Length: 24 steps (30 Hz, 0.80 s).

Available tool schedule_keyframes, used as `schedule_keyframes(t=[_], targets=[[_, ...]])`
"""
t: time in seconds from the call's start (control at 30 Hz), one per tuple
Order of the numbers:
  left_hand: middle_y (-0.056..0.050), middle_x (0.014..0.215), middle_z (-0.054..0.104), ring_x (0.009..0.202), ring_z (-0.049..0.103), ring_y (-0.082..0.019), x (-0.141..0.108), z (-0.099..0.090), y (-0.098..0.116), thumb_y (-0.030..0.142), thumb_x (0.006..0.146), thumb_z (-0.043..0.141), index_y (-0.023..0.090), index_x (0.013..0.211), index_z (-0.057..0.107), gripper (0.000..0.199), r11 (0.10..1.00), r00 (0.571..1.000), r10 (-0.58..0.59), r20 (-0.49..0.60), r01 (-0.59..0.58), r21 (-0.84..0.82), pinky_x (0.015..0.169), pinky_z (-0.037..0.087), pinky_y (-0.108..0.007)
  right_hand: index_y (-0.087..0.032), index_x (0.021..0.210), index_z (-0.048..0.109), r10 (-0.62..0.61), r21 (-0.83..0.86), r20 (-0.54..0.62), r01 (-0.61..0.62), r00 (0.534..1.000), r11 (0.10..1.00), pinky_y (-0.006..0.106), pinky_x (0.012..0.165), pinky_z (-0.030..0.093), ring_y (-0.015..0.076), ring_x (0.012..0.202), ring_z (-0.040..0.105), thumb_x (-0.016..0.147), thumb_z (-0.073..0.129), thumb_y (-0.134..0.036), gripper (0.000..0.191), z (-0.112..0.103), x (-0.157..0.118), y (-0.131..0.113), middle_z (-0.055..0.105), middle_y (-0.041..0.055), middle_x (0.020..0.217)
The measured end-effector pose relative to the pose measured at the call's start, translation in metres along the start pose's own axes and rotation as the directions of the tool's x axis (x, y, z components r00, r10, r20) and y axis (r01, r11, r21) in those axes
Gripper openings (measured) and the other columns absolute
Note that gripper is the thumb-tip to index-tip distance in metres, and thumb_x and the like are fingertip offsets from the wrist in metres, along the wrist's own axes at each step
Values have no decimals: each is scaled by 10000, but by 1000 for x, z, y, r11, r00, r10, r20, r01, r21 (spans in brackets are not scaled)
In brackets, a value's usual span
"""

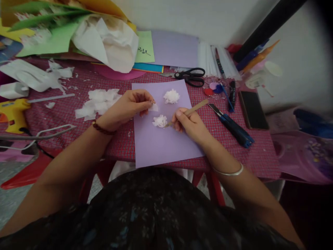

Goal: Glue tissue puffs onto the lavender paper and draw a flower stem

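Note:
A sheet of purple paper (156, 147) lies on the table before me. On it sit two ruffled white paper flowers, a fuller one (171, 96) toward the back and a smaller one (159, 121) nearer me. My left hand (137, 102) pinches a small piece of white tissue paper (153, 107) just above the smaller flower. A flat tan stick (196, 107) is gripped in my right hand (186, 122), its lower tip at the right edge of the smaller flower. Loose white tissue pieces (97, 103) are piled left of the sheet.
Black scissors (191, 74) lie behind the sheet. To the right are a blue utility knife (231, 125) and a dark phone (253, 109). A yellow glue gun (14, 114) rests at the left edge. Coloured papers (52, 38) are stacked at the back left.

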State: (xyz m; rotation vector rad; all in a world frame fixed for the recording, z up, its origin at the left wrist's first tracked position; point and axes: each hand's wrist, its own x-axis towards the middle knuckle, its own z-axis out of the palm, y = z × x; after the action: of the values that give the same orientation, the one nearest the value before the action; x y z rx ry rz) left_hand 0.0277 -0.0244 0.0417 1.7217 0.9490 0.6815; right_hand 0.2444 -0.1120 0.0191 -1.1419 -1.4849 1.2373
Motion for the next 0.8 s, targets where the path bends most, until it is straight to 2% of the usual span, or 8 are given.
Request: schedule_keyframes(t=[0.1, 0.23, 0.33, 0.43, 0.53, 0.6, 0.7, 0.8], targets=[[0, 683, 569, 512, 493, -77, -1, 4, -1, 246, 772, 624, 173, 852, 604, 110, 1000, 1000, -27, -2, 27, -16, 484, 416, -223, -226, 741, 572, 14, 21, -30, -13, 999, 1000, 247, 465, 422, 105, 483, 506, 891, 512, -625, 430, 3, -5, 2, 535, -39, 546], [39, 604, 534, 476, 499, -75, -4, 9, 3, 216, 752, 631, 191, 960, 571, 218, 994, 995, -62, 76, 68, -82, 488, 443, -218, -224, 729, 562, 7, -5, -126, -8, 992, 1000, 241, 467, 423, 97, 475, 506, 887, 505, -644, 452, 4, -7, 5, 534, -45, 536], [36, 582, 557, 477, 518, -77, -6, 5, 5, 224, 733, 658, 185, 832, 554, 150, 988, 978, -97, 187, 118, -101, 499, 453, -218, -224, 733, 551, -17, -20, -171, 14, 985, 1000, 249, 465, 424, 101, 468, 512, 903, 494, -626, 440, 3, -6, 7, 527, -46, 519], [13, 590, 601, 505, 548, -92, -9, 1, 8, 267, 734, 670, 173, 730, 585, 127, 993, 918, -118, 378, 116, 29, 513, 451, -221, -233, 732, 551, -42, -6, -176, 42, 983, 999, 258, 460, 427, 105, 456, 508, 907, 501, -610, 418, 3, -5, 7, 527, -46, 516], [-4, 654, 649, 582, 573, -106, -13, 2, 9, 288, 735, 671, 169, 711, 644, 125, 987, 851, -98, 516, 15, 161, 546, 441, -216, -234, 719, 557, -38, -5, -186, 38, 982, 999, 251, 440, 407, 101, 447, 495, 905, 504, -607, 420, 2, -5, 6, 530, -44, 516], [-13, 701, 663, 634, 582, -113, -15, 6, 9, 295, 742, 663, 161, 706, 650, 139, 979, 867, -63, 494, -43, 201, 568, 435, -213, -226, 704, 557, -26, -9, -208, 25, 978, 1000, 246, 438, 399, 100, 444, 498, 914, 506, -585, 419, 1, -5, 4, 513, -47, 491], [-9, 691, 633, 624, 554, -100, -17, 15, 6, 275, 735, 654, 148, 687, 625, 139, 967, 936, -3, 352, -87, 241, 561, 411, -202, -223, 665, 540, -35, 40, -250, 47, 968, 998, 254, 477, 443, 100, 423, 488, 928, 511, -536, 410, 0, -7, 1, 436, -67, 436], [7, 649, 597, 585, 514, -79, -16, 24, 1, 215, 716, 651, 143, 655, 606, 104, 957, 965, 18, 262, -92, 275, 543, 381, -190, -233, 675, 544, -70, 116, -207, 95, 976, 989, 270, 507, 474, 97, 413, 449, 935, 516, -502, 375, 1, -10, -1, 423, -71, 448]])
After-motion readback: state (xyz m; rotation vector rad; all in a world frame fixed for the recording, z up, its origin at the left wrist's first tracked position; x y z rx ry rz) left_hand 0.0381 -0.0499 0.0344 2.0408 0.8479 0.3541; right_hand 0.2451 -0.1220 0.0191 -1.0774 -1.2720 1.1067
